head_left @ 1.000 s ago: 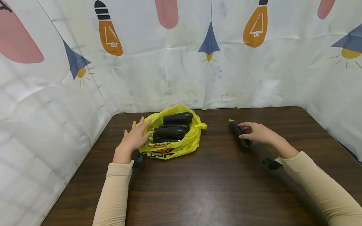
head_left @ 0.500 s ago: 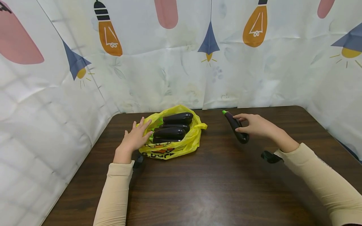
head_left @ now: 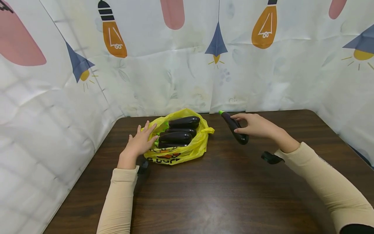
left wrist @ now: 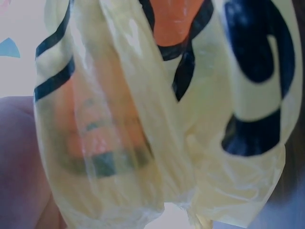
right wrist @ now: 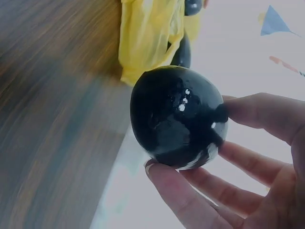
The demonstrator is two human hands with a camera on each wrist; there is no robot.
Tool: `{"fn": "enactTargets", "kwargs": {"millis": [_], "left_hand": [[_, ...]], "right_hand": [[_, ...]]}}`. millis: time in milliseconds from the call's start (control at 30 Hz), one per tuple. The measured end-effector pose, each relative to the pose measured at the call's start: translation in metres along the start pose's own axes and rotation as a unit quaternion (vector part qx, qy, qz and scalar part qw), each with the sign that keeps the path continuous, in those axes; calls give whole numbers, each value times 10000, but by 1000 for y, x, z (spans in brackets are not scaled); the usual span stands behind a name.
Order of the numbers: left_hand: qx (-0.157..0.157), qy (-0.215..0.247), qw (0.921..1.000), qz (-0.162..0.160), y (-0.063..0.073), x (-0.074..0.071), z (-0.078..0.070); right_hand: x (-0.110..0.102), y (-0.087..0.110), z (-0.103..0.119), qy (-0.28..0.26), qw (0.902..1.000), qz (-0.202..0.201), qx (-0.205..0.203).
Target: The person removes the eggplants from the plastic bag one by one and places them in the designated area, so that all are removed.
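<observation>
An eggplant [head_left: 233, 127], dark with a bright green stem end, is held in my right hand [head_left: 255, 125] above the table, tilted with the stem pointing up and left. In the right wrist view the rounded end of this eggplant [right wrist: 178, 119] faces the camera, with thumb and fingers pinching its sides. My left hand [head_left: 138, 142] rests with spread fingers on the left rim of a yellow plastic bag [head_left: 191, 155]. Inside the open bag lie several more eggplants [head_left: 175, 138] side by side. The left wrist view is filled by the printed side of the bag [left wrist: 190, 143].
A dark brown wooden table [head_left: 204, 195] lies under everything. Behind it and at both sides hangs a white cloth [head_left: 175, 74] printed with lamps and bulbs. A black strap [head_left: 271, 158] shows at my right wrist. The bag's knotted handle [head_left: 208, 130] sticks out to the right.
My right hand has lifted the eggplant off the table and carried it left, closer to the bag. The left hand and the bag have stayed where they were.
</observation>
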State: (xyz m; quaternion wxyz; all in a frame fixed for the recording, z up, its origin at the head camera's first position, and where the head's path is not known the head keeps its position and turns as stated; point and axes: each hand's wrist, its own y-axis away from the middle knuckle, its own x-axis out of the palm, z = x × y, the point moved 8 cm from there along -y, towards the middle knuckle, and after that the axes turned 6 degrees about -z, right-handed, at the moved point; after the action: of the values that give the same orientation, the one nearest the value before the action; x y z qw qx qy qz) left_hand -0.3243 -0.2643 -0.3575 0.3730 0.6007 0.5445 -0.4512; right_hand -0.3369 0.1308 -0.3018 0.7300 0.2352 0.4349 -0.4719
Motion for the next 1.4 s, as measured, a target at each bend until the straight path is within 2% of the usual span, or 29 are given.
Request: {"fn": "enactTargets", "kwargs": {"millis": [267, 400, 533, 833, 1167, 1400], "left_hand": [[-14, 22, 10000, 6, -1, -1, -1], [-38, 33, 10000, 8, -1, -2, -2], [-46, 28, 10000, 8, -1, -2, -2], [-63, -3, 10000, -22, -1, -3, -2], [-115, -73, 9999, -101, -1, -5, 1], [-130, -61, 9998, -98, 0, -4, 1]], "right_hand": [[15, -16, 23, 166, 9987, 82, -477], [18, -26, 33, 224, 9976, -7, -648], [21, -36, 43, 368, 9964, -169, -749], [37, -59, 65, 354, 9948, -246, -927], [57, -82, 78, 308, 9906, -654, -1162], [69, -93, 86, 391, 9901, -516, -1246]]}}
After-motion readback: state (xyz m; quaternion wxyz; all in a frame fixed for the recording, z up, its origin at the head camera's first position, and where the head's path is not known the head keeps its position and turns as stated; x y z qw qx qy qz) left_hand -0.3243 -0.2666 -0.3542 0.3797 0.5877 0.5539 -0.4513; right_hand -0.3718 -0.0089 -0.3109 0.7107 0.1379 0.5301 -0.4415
